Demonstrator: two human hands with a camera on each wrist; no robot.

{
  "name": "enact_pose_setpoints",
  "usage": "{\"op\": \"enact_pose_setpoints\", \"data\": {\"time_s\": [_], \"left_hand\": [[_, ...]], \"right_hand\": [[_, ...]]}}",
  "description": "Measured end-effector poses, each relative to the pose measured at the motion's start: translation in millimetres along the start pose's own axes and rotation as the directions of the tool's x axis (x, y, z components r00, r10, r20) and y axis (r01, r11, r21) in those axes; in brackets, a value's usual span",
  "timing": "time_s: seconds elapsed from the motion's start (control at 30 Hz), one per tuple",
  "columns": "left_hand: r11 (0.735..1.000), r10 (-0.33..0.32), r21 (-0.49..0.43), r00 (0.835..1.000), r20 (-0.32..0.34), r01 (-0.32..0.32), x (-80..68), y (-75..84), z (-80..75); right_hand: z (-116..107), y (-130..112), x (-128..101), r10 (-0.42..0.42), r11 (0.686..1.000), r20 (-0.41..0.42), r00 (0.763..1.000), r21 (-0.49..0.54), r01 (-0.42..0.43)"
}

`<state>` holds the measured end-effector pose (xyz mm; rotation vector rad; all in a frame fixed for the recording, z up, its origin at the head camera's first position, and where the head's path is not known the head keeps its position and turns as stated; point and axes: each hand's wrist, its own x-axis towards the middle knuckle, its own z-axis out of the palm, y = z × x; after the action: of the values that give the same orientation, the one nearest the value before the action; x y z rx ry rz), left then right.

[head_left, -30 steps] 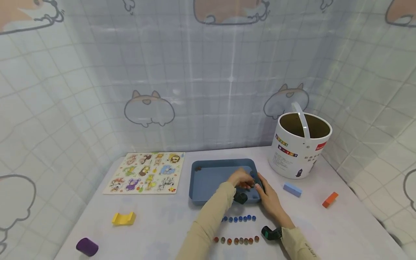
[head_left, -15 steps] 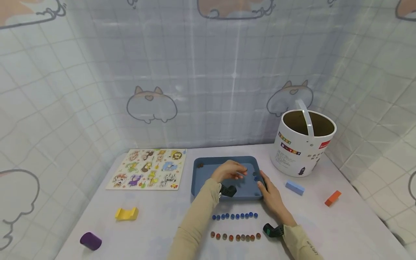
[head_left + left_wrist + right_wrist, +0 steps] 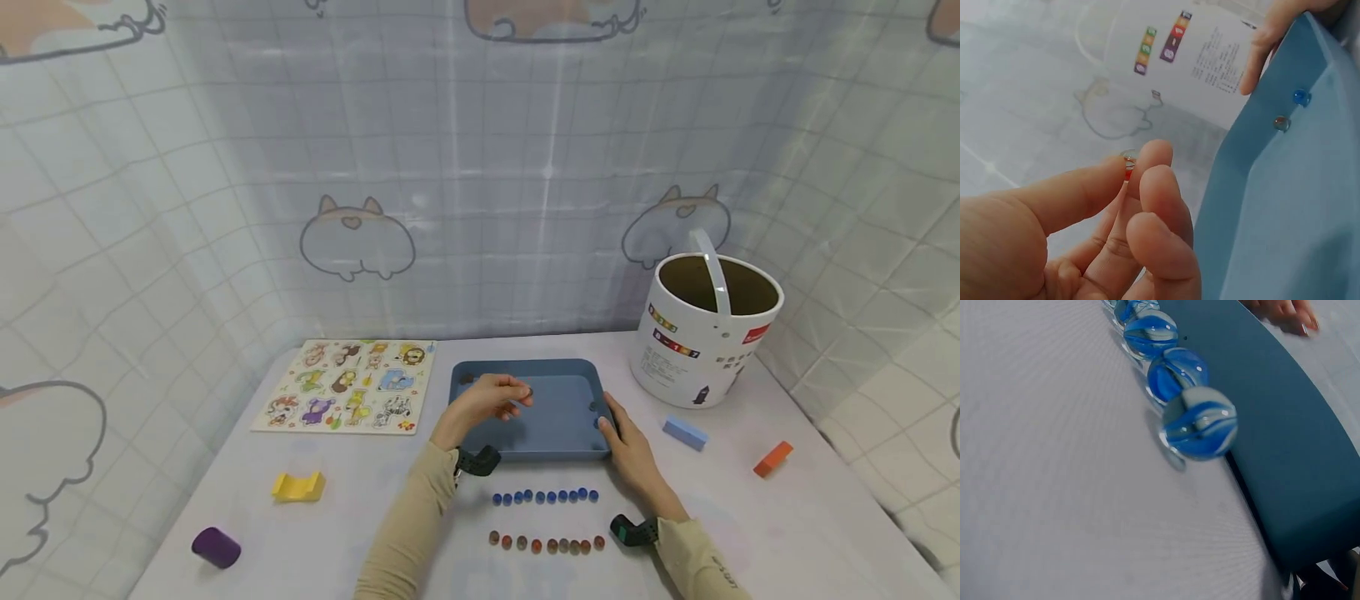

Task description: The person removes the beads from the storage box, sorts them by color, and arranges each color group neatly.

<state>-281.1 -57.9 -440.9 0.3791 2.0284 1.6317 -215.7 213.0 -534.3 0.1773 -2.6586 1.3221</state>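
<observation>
Head view shows, well to the left of the left hand's grip, a purple cylinder (image 3: 216,547) and a yellow block (image 3: 298,486) on the bench (image 3: 360,517), with an animal puzzle board (image 3: 348,386) beyond them. The left hand (image 3: 489,399) is held over the left part of the blue tray (image 3: 555,446); its grip is closed in a pinch, and in the left wrist view a red marble (image 3: 1127,169) is seen nipped between thumb and forefinger. Below both hands, a row of blue marbles (image 3: 544,497) and a row of red marbles (image 3: 545,544) are laid on the bench in front of the tray. The right hand (image 3: 628,446) is set against the tray's right edge, its fingers curled over the rim so that the tray is held. Two marbles (image 3: 1291,110) lie inside the tray just by those fingers. Right of that grip a light blue block (image 3: 685,433) and an orange block (image 3: 773,458) lie, and a white bucket (image 3: 701,342) stands beyond.
</observation>
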Motion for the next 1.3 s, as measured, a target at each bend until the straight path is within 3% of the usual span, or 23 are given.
{"op": "enact_pose_setpoints", "data": {"time_s": [0.13,0.37,0.5,0.67,0.8,1.1,1.2,1.3], "left_hand": [[0.997,0.013,0.080,1.000,0.005,-0.013,-28.2,-8.1,-5.0],[0.990,0.041,0.136,0.998,0.056,-0.048,-77.0,-24.4,-1.9],[0.980,0.022,0.196,0.998,0.054,-0.032,-102.8,-42.1,-0.1],[0.966,-0.042,0.257,0.999,0.034,0.032,-123.9,-62.3,3.1],[0.950,-0.101,0.302,0.994,0.039,0.085,-132.2,-70.7,6.9],[0.938,-0.129,0.327,0.991,0.026,0.113,-134.7,-72.6,11.2],[0.932,-0.109,0.349,0.994,0.028,0.092,-132.7,-65.2,8.2],[0.930,-0.041,0.367,0.999,0.032,0.027,-124.2,-51.9,5.1]], "right_hand": [[3,0,0,-0.004,1.000,0.003,1.000,0.003,0.004],[2,1,1,-0.025,1.000,-0.015,1.000,0.006,0.025],[2,1,0,-0.021,1.000,-0.021,1.000,0.015,0.022],[0,0,1,-0.005,1.000,-0.012,1.000,0.011,0.005],[0,0,1,0.009,1.000,-0.001,1.000,0.014,-0.009],[3,-1,2,0.000,1.000,-0.003,1.000,0.023,0.000],[3,0,2,0.002,1.000,-0.009,1.000,0.011,-0.002],[2,1,1,0.000,1.000,-0.017,1.000,0.001,0.000]]}}
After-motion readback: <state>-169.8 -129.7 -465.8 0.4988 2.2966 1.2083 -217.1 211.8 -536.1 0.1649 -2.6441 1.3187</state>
